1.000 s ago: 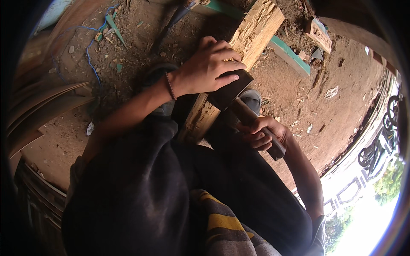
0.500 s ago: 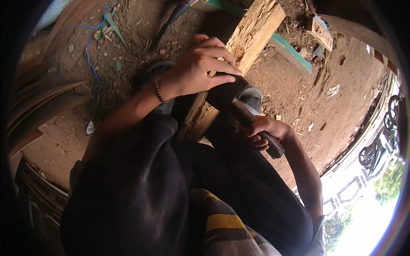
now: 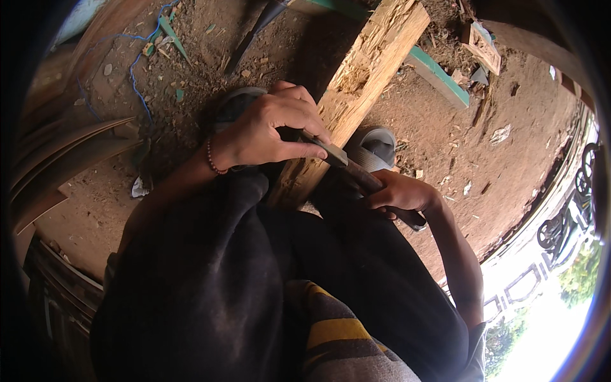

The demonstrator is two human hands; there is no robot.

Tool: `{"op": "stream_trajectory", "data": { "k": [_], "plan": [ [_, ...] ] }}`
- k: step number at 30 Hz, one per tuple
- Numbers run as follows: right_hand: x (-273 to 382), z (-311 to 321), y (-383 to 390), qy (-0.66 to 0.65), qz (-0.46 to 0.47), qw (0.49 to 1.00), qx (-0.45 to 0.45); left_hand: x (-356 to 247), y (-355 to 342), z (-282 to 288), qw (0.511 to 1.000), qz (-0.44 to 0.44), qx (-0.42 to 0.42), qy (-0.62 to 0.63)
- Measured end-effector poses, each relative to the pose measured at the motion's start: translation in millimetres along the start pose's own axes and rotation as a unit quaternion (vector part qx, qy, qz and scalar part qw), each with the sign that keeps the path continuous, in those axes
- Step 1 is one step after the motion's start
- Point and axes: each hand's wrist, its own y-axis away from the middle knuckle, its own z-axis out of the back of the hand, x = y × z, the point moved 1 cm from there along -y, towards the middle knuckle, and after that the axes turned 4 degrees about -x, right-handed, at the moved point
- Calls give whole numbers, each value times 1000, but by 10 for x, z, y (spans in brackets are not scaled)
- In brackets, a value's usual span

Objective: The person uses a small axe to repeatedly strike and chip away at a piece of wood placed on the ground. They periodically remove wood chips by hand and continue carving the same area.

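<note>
A rough, split wooden beam [image 3: 375, 67] runs up and away from between my legs, its upper face gouged and pitted. Across it lies a chopper [image 3: 335, 155] with a broad dark blade and a wooden handle, the blade now seen nearly edge-on. My left hand [image 3: 280, 124], with a beaded bracelet at its wrist, pinches the blade between thumb and fingers, just over the beam. Around the handle, my right hand [image 3: 404, 191] is closed near my right knee. The lower side of the blade is hidden.
My sandalled feet [image 3: 375, 145] stand on either side of the beam. A green-edged wood strip [image 3: 439, 76] lies to its right, a small wooden block [image 3: 482, 48] beyond. Blue cord [image 3: 132, 70] and chips litter the dirt at left, near curved boards [image 3: 83, 149].
The blade has turned from showing its broad face to nearly edge-on. My left hand has come nearer and to the left, still on the blade. My right hand has rolled with the handle.
</note>
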Motion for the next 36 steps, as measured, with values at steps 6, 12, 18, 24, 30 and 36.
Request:
{"op": "stream_trajectory", "data": {
  "k": [6,12,18,24,30,36],
  "plan": [
    [21,14,-3,43,-10,999,-12,6,58,24,998,14,35,41],
    [22,16,-8,44,-13,999,-9,29,45,57,994,51,62,71],
    [9,17,-9,30,-10,999,-4,48,20,55,989,64,75,109],
    [7,11,-12,19,-4,1000,-3,39,25,46,988,80,75,111],
    [31,22,-3,17,-3,1000,12,37,25,49,990,75,78,96],
    [32,22,-12,-24,-13,999,20,28,18,79,994,53,72,70]
  ]
}}
